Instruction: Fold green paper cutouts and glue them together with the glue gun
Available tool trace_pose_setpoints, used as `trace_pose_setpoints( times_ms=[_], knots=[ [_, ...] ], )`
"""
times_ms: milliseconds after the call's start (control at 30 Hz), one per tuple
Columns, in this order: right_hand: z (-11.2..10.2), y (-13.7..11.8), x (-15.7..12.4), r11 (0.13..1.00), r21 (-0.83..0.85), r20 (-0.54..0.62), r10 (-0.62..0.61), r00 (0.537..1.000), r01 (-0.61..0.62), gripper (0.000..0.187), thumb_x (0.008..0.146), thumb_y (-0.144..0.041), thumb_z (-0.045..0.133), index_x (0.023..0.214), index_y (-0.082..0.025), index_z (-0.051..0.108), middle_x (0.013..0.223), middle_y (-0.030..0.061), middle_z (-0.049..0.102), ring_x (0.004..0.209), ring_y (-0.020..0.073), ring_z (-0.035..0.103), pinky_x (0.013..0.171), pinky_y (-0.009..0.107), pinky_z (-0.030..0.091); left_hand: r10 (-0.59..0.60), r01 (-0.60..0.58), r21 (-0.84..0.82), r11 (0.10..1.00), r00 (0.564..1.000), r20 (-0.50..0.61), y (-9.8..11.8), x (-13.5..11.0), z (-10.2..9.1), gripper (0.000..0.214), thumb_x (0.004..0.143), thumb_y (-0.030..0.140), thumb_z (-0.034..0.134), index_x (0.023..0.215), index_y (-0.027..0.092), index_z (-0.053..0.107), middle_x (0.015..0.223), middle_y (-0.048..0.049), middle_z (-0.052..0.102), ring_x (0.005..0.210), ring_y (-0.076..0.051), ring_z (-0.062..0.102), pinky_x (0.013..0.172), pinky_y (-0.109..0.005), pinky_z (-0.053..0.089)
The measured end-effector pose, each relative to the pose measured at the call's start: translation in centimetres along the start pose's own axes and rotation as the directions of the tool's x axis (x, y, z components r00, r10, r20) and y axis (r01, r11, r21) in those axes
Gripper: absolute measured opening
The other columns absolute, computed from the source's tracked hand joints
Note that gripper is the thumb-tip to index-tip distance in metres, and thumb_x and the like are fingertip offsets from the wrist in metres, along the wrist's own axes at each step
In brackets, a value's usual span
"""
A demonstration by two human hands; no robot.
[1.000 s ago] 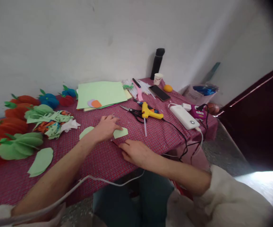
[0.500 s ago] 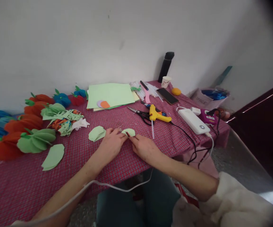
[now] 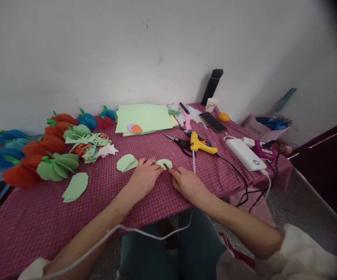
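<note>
A small light-green paper cut-out with a rounded top lies on the checked tablecloth between my hands. My left hand is closed over its left edge, fingers bent and touching the paper. In my right hand, closed with fingertips together, is a thin dark stick whose tip rests on the cut-out; its exact kind is too small to tell. Left of my left hand sits a stack of green paper cut-outs. Another green stack lies farther left.
Behind my right hand are a yellow glue gun, black scissors and a phone. A white power bank with cables stands right. Paper pumpkins and scraps crowd the left; green sheets lie at the back.
The camera view has shifted, so the whole scene sits farther right in the picture. My hands stay at the same cut-out, and the dark stick remains on it with little visible change.
</note>
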State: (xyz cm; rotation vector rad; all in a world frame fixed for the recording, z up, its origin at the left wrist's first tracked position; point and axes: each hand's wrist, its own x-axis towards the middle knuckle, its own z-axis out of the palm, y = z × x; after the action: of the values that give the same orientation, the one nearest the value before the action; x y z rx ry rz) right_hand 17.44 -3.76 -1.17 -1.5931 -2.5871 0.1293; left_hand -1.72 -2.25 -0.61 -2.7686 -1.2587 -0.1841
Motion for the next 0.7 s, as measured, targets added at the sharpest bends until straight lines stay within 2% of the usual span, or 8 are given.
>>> trace_pose_setpoints(
  times_ms=[167,333,467,567,700],
  knots=[
    [-0.4,0.7,0.0,0.993,-0.017,-0.048,0.120,0.992,-0.121,0.035,0.090,-0.020,0.038,0.118,-0.014,0.057,0.093,0.0094,0.064,0.077,0.0178,0.061,0.068,0.028,0.045,-0.005,0.005,-0.024,1.000,1.000,0.004,0.0,0.0,0.1,0.027,0.090,0.016,0.039,0.107,0.021,0.060,0.106,-0.0031,0.066,0.107,-0.025,0.046,0.085,-0.043,0.027],
    [-0.2,-0.8,0.4,1.000,-0.023,0.004,-0.002,1.000,0.002,0.036,0.088,-0.015,0.037,0.119,-0.015,0.057,0.090,0.0083,0.063,0.076,0.0174,0.060,0.065,0.028,0.045,-0.009,0.009,-0.029,1.000,1.000,0.006,0.0,0.0,0.0,0.028,0.090,0.016,0.038,0.110,0.020,0.058,0.107,-0.0041,0.065,0.107,-0.024,0.046,0.085,-0.042,0.027],
    [-0.2,0.1,0.4,0.998,-0.036,0.034,0.060,0.998,-0.059,0.037,0.088,-0.016,0.038,0.120,-0.015,0.057,0.090,0.0085,0.064,0.074,0.0177,0.061,0.065,0.028,0.045,-0.012,0.012,-0.035,0.999,1.000,0.007,0.1,0.0,-0.1,0.027,0.089,0.015,0.040,0.108,0.020,0.059,0.106,-0.0031,0.066,0.107,-0.024,0.047,0.084,-0.042,0.027],
    [-0.2,0.9,0.1,0.992,-0.030,0.007,0.125,0.992,-0.124,0.036,0.089,-0.018,0.040,0.120,-0.015,0.057,0.092,0.0087,0.064,0.075,0.0179,0.062,0.067,0.028,0.046,-0.015,0.015,-0.043,0.999,1.000,0.012,0.1,0.0,-0.1,0.027,0.089,0.015,0.041,0.108,0.021,0.060,0.106,-0.0033,0.066,0.106,-0.024,0.047,0.085,-0.042,0.027],
    [0.0,0.0,0.0,0.996,-0.023,-0.045,0.085,0.995,-0.086,0.036,0.089,-0.019,0.038,0.120,-0.015,0.057,0.091,0.0080,0.064,0.077,0.0176,0.061,0.068,0.027,0.045,-0.008,0.008,-0.046,0.999,1.000,-0.008,0.1,-0.1,-0.1,0.026,0.088,0.015,0.042,0.107,0.019,0.060,0.104,-0.0037,0.066,0.106,-0.023,0.048,0.085,-0.041,0.028]
  ],
)
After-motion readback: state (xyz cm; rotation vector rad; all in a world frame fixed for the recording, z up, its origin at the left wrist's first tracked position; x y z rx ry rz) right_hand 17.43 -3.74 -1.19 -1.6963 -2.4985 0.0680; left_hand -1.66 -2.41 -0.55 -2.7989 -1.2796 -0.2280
